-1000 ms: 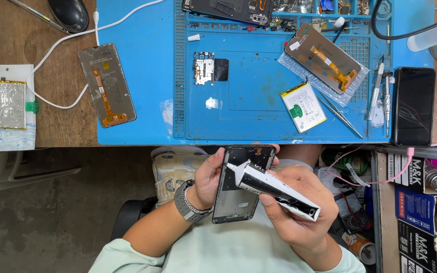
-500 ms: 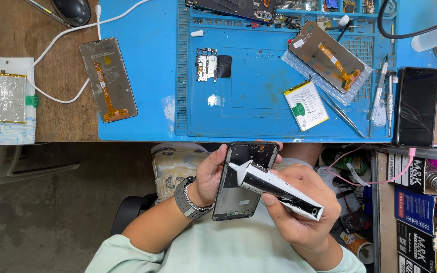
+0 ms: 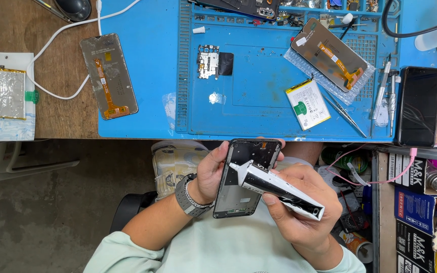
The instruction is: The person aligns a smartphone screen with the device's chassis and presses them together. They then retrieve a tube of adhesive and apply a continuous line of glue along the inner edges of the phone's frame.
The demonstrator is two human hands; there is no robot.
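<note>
Tube (image 3: 279, 189) hides part of phone frame (image 3: 246, 177); nozzle contact unclear

Black open phone frame (image 3: 246, 177) in left hand (image 3: 213, 169) below blue silicone work mat (image 3: 259, 108), white squeezed glue tube (image 3: 279, 189) in right hand (image 3: 299, 212) lying across it, white rectangular battery (image 3: 307, 104) on mat.

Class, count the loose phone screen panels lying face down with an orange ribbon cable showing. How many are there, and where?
2. One screen panel lies at the blue mat's left edge; the other screen panel rests on bubble wrap at upper right. Others may be hidden.
</note>
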